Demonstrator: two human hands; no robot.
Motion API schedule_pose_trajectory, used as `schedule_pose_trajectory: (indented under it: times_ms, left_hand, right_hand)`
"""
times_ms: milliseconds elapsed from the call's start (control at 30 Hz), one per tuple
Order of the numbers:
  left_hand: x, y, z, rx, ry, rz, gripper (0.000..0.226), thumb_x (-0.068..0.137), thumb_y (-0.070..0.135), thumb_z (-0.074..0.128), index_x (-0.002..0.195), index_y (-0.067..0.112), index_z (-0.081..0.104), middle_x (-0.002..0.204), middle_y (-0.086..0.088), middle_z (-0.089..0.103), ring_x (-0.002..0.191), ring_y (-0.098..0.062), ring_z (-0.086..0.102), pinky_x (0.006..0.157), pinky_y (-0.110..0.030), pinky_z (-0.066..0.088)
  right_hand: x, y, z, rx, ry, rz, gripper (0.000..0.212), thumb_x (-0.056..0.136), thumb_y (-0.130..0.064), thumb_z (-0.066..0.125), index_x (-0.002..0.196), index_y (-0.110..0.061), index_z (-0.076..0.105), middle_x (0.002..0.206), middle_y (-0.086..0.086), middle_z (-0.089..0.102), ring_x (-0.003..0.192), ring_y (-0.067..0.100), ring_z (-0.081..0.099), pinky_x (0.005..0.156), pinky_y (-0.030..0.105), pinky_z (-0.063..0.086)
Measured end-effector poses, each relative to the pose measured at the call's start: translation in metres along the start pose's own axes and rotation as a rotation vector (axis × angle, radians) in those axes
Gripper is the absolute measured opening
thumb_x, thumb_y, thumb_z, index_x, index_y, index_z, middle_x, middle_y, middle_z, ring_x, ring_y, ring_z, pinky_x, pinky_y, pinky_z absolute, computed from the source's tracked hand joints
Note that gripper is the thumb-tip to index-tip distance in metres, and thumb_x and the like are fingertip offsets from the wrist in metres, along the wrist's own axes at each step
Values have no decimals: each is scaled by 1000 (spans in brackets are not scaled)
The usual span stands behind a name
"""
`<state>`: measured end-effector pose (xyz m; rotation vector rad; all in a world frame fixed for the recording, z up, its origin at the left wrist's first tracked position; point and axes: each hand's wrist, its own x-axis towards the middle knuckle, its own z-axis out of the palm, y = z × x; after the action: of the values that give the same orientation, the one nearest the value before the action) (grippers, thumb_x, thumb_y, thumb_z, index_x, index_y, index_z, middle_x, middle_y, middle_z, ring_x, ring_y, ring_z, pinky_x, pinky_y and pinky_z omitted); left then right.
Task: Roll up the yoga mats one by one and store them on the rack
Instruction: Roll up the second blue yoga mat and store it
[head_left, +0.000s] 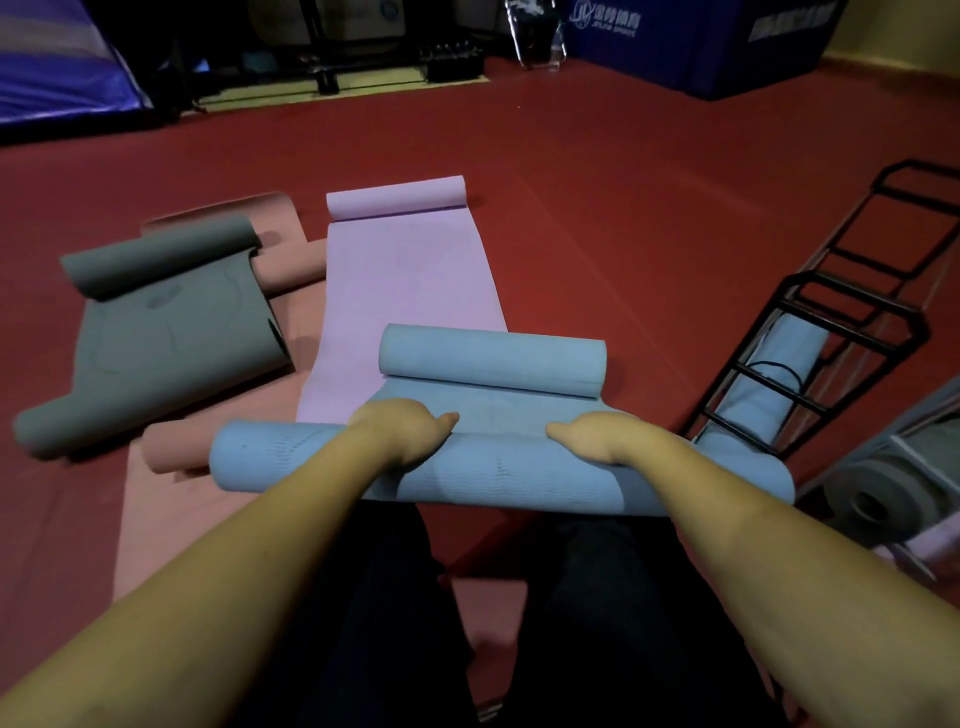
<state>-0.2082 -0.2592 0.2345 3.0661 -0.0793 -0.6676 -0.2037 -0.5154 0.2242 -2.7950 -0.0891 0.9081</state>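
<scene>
Your forearms reach out from the bottom edge, with your dark trouser legs between them. Both palms press down on the near roll of the blue mat (498, 467): your left hand (410, 428) and right hand (597, 436) lie side by side, thumbs pointing inward, but the fingers curve over the far side of the roll, so you cannot tell how tightly they grip. That mat's far end is curled into a second roll, lying over the lilac mat (410, 270). Left of it lie a grey mat (171, 322) and a pink mat (291, 317), partly covered. Right, the black rack (831, 332) holds a blue roll, cut off by the frame edge.
</scene>
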Motion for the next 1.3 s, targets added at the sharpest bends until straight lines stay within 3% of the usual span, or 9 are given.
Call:
schedule_pose_trajectory:
  times_ms: [133, 233, 300, 433, 567, 700, 967, 1167, 1300]
  left_hand:
    - [-11, 6, 13, 84, 366, 32, 52, 103, 44, 28, 102, 12, 69, 109, -11, 64, 105, -32, 56, 86, -41, 44]
    - [-23, 4, 36, 45, 571, 81, 52, 93, 50, 36, 71, 11, 62, 74, -12, 61, 73, -36, 60, 64, -40, 45]
    - [-25, 0, 52, 61, 626, 115, 54, 91, 56, 34, 68, 13, 59, 68, -10, 58, 68, -34, 59, 64, -40, 44]
    - [-22, 3, 45, 67, 539, 85, 66, 91, 62, 20, 77, 14, 63, 80, -9, 63, 80, -34, 61, 73, -40, 42]
    - [-6, 6, 32, 90, 427, 65, 59, 100, 58, 23, 87, 16, 63, 99, -8, 67, 95, -31, 61, 82, -39, 40]
    - [12, 1, 22, 6, 248, 51, 66, 99, 62, 19, 90, 17, 66, 107, -10, 68, 103, -29, 61, 79, -37, 40]
    - [48, -1, 12, -46, -18, 25, 77, 96, 68, 18, 123, 13, 65, 135, -13, 59, 121, -31, 54, 102, -40, 40]
    - [44, -1, 12, -47, -5, 15, 79, 97, 68, 12, 120, 15, 67, 132, -11, 61, 121, -30, 54, 101, -40, 39]
    - [25, 1, 29, 21, 259, 26, 71, 97, 63, 13, 108, 19, 68, 115, -8, 61, 113, -28, 53, 87, -41, 42]
  right_hand:
    - [9, 0, -3, 47, -45, -3, 62, 101, -51, 29, 143, -11, 48, 155, 13, 38, 138, 28, 39, 108, 32, 29]
    - [18, 3, -2, 73, -48, 0, 62, 99, -53, 33, 143, -12, 50, 155, 12, 38, 138, 27, 39, 109, 34, 28]
    - [24, 4, 0, 46, -35, 1, 58, 99, -50, 33, 139, -12, 54, 151, 14, 43, 133, 29, 43, 105, 35, 31]
    - [31, 7, 5, -4, 109, -68, 43, 101, -43, 29, 98, -15, 62, 116, 12, 62, 103, 29, 54, 84, 36, 42]
    - [21, 7, 10, 12, 444, -58, 55, 102, -49, 28, 67, -17, 58, 78, 7, 62, 80, 28, 56, 65, 35, 40]
    - [15, 7, 24, 25, 569, -66, 53, 99, -53, 34, 70, -15, 56, 72, 2, 60, 80, 30, 60, 60, 35, 36]
    - [7, 13, 71, -147, 827, -105, 51, 91, -55, 36, 91, -17, 70, 84, 2, 69, 83, 28, 62, 84, 40, 44]
    - [18, 7, 60, -141, 881, -68, 52, 87, -53, 37, 70, -15, 69, 66, 4, 64, 70, 30, 61, 68, 36, 45]
    - [24, 6, 53, -144, 812, -66, 61, 85, -57, 28, 69, -14, 68, 70, 5, 66, 75, 31, 63, 70, 36, 44]
